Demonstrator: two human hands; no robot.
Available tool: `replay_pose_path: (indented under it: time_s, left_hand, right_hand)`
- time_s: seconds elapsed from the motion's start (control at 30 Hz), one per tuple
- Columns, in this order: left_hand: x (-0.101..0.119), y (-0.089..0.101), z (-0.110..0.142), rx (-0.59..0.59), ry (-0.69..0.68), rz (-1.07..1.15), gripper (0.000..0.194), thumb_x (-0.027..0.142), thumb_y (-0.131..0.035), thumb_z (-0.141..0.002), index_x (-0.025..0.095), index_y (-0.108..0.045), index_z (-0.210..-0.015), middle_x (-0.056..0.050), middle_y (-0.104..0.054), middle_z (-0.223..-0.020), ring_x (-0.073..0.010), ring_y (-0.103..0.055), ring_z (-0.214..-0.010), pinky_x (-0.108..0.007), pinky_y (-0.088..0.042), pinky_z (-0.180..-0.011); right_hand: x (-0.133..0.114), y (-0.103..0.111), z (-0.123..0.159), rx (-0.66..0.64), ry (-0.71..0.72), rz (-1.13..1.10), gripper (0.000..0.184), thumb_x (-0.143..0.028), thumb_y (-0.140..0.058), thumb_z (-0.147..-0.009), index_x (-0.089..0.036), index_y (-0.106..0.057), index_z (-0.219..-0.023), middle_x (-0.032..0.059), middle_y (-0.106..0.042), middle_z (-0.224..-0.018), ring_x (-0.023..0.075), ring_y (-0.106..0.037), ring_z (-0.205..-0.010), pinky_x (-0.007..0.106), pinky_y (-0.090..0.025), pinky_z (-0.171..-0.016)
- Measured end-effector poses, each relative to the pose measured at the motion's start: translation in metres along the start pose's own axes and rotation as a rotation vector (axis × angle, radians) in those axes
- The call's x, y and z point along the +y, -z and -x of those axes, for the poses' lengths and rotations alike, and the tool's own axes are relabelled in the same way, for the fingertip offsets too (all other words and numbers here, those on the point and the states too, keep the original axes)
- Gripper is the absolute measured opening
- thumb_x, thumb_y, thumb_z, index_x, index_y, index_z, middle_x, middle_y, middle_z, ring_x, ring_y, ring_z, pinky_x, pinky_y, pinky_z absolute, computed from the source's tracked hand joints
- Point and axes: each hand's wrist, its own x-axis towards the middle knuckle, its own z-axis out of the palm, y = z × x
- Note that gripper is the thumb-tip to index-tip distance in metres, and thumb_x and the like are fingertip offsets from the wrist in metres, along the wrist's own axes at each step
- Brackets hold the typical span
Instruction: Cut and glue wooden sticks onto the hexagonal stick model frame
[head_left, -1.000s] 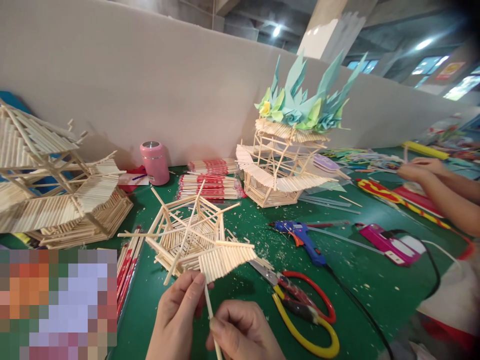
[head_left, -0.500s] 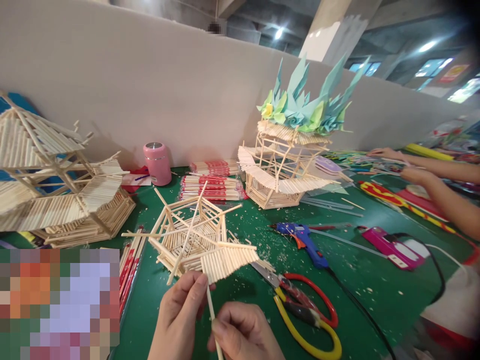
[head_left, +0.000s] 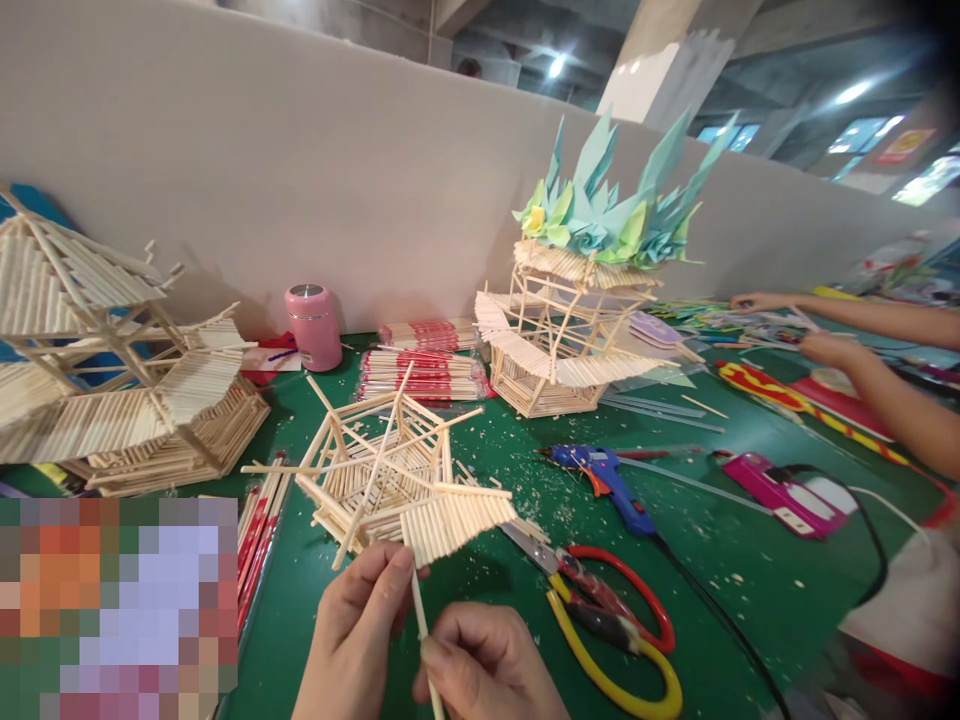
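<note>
A thin wooden stick (head_left: 420, 600) runs down from the edge of a slatted stick panel (head_left: 454, 525), which slopes off an unfinished stick frame (head_left: 375, 470). With thumb and fingers closed, my left hand (head_left: 360, 620) pinches the stick's upper end against the panel's near corner. Lower down, my right hand (head_left: 484, 660) grips the same stick between thumb and curled fingers. Scissors (head_left: 600, 620) with red and yellow handles lie to the right of my hands. A blue glue gun (head_left: 607, 480) rests beyond them, its cord trailing toward me.
Finished-looking stick pavilions stand at the left (head_left: 127, 370) and back; the back one (head_left: 562, 340) carries teal paper leaves. Also on the green table (head_left: 517, 440) are a pink flask (head_left: 313, 328), bundled sticks (head_left: 420, 375) and a magenta power strip (head_left: 787, 495). A co-worker's arms (head_left: 877, 390) reach in from the right.
My hands and the stick stay almost still. At the right, the co-worker's far hand has shifted slightly over the coloured strips.
</note>
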Motion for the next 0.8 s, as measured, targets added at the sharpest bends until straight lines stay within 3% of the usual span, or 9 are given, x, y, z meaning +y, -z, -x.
replay_pose_path:
  time_s: [0.13, 0.4, 0.63, 0.8]
  left_hand:
    - [-0.0028, 0.0027, 0.0009, 0.008, 0.034, 0.052, 0.024, 0.041, -0.075, -0.060, 0.018, -0.067, -0.060, 0.005, -0.050, -0.047, -0.0114, -0.046, -0.052, -0.021, -0.040, -0.052]
    - [-0.0014, -0.0006, 0.0069, 0.000, 0.108, 0.057, 0.023, 0.040, -0.072, -0.060, 0.017, -0.069, -0.064, 0.003, -0.054, -0.046, -0.0140, -0.048, -0.048, -0.024, -0.037, -0.045]
    - [0.0007, -0.0039, 0.0082, -0.063, 0.214, 0.159, 0.026, 0.041, -0.075, -0.054, 0.017, -0.067, -0.054, 0.006, -0.044, -0.041, -0.0075, -0.034, -0.039, -0.019, -0.031, -0.037]
    - [0.0038, -0.0062, 0.0096, -0.077, 0.233, 0.186, 0.026, 0.040, -0.075, -0.056, 0.016, -0.067, -0.052, 0.006, -0.042, -0.041, -0.0065, -0.034, -0.040, -0.018, -0.030, -0.038]
  right_hand:
    - [-0.0012, 0.0013, -0.0006, -0.023, 0.016, -0.004, 0.055, -0.069, -0.056, -0.067, -0.017, -0.056, -0.053, -0.0069, -0.036, -0.044, 0.0065, -0.029, -0.042, 0.021, -0.025, -0.044]
    - [-0.0003, 0.0011, -0.0003, -0.011, 0.021, -0.003, 0.056, -0.070, -0.056, -0.066, -0.015, -0.056, -0.054, -0.0064, -0.037, -0.046, 0.0066, -0.030, -0.044, 0.021, -0.025, -0.046]
    - [-0.0016, 0.0004, -0.0011, -0.036, 0.060, -0.020, 0.052, -0.065, -0.057, -0.070, -0.016, -0.059, -0.054, -0.0065, -0.038, -0.046, 0.0064, -0.031, -0.044, 0.022, -0.023, -0.044]
    - [0.0009, 0.0007, -0.0012, -0.025, 0.059, -0.037, 0.052, -0.065, -0.059, -0.069, -0.016, -0.059, -0.055, -0.0062, -0.040, -0.049, 0.0061, -0.030, -0.044, 0.021, -0.024, -0.046]
